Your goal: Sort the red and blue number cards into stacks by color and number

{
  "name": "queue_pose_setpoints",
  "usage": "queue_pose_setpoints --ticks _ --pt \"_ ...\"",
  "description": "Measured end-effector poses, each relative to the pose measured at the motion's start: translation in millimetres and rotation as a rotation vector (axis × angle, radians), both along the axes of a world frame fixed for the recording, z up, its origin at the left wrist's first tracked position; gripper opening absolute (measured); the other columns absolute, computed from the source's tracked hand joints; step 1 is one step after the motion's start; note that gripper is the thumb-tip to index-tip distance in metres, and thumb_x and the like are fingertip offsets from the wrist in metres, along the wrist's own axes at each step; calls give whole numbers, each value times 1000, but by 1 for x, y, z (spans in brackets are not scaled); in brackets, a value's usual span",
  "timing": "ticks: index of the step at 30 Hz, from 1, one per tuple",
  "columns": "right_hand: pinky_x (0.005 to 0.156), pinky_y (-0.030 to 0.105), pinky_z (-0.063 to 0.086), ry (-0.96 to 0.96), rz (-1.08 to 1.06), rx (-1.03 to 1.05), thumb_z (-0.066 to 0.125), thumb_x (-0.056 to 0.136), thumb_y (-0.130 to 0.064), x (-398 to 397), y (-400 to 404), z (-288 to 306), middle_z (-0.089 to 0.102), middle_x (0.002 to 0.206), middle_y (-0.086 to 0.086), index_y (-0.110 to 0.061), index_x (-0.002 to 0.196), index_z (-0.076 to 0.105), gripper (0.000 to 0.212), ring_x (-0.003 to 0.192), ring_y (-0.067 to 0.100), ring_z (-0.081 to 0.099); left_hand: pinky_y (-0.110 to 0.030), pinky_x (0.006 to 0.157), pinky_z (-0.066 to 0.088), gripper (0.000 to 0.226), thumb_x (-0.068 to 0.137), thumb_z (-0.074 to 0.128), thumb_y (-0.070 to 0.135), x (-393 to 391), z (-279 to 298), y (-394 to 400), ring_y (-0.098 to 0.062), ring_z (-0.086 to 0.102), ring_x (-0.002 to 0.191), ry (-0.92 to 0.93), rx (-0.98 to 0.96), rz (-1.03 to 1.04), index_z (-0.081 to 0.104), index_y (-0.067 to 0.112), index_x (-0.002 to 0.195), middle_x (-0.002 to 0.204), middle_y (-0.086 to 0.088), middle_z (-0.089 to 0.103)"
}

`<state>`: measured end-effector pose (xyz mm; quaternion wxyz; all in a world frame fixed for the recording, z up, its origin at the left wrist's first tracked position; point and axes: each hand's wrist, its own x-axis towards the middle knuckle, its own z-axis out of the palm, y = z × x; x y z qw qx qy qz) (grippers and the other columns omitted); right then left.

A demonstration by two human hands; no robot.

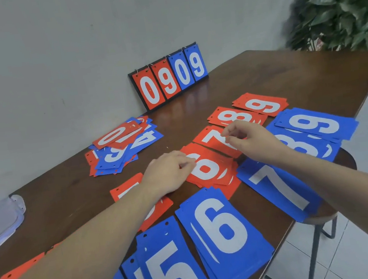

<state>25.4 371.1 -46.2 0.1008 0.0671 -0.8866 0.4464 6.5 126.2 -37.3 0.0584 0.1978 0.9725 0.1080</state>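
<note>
Brown tabletop [264, 74], head view. Sorted stacks, counted: four red visible in a row – red 9 stack [261, 104], red 8 stack [234, 117], red 7 stack [214, 139], red 6 stack [209, 171]; a fifth red stack [124, 191] lies mostly under the left forearm, number unreadable. Blue stacks: five readable – blue 9 stack [317, 125], blue 8 stack [308, 147], blue 7 stack [278, 187], blue 6 stack [223, 236], blue 5 stack [166, 268]. One unsorted mixed pile [119, 146] at far left. One scoreboard [169, 77] reads 0909 at the wall. Left hand [169, 172]: fingers curled, pinching the red 6 stack's edge. Right hand [247, 139]: fingertips pinched over the red 7 stack; whether it holds a card, cannot tell.
</note>
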Motion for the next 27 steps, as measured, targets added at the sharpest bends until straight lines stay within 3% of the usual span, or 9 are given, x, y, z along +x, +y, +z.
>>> queue_pose_setpoints --ticks 4,7,12,15,18,20,24,27 --pt "73 27 55 -5 35 18 57 99 -25 -1 -15 3 65 103 -10 -33 102 63 10 94 8 63 -42 114 34 41 102 41 53 -7 2 -6 -12 40 139 -18 -34 1 55 40 139 152 12 44" --pt "70 20 48 -3 50 34 58 99 -25 -6 -28 6 65 103 -12 -33 101 63 9 94 4 61 -44 119 28 42 102 45 51 -8 -2 -18 -12 32 146 -30 93 -2 51 41 142 157 10 38" --pt "71 19 49 -12 98 64 58 99 -27 -26 -58 11 66 99 -18 -33 104 65 10 93 4 62 -23 100 41 29 101 54 36 -6 -3 -60 -4 49 125 121 356 123 63 33 128 136 14 56" --pt "70 20 49 -19 149 51 58 98 -23 -46 -87 11 69 92 -13 -34 101 65 13 82 2 63 -19 93 42 26 100 57 30 -11 -6 -102 -3 51 115 189 379 264 63 30 125 130 11 58" --pt "57 17 44 -45 197 51 58 97 -21 -67 -119 10 70 89 -10 -34 99 64 14 63 -2 59 -20 84 40 24 98 60 23 -21 -14 -148 -7 52 107 227 421 386 65 25 121 124 5 60" --pt "59 18 47 -50 225 97 57 98 -23 -82 -139 9 70 94 -11 -33 103 63 12 73 4 64 -26 89 41 24 96 62 20 -31 -19 -174 -14 56 107 269 404 439 66 22 119 119 4 61" --pt "68 20 49 -31 249 156 55 99 -23 -112 -174 8 66 102 -10 -32 107 60 12 93 9 62 -36 88 48 25 92 67 37 -52 -24 -203 -19 57 93 303 345 518 65 23 113 101 8 55" --pt "70 18 47 2 261 180 55 99 -18 -133 -195 5 63 99 -12 -28 111 61 17 94 10 60 -38 84 50 51 82 64 67 -65 -25 -205 -17 58 95 248 313 607 59 25 113 104 6 55"
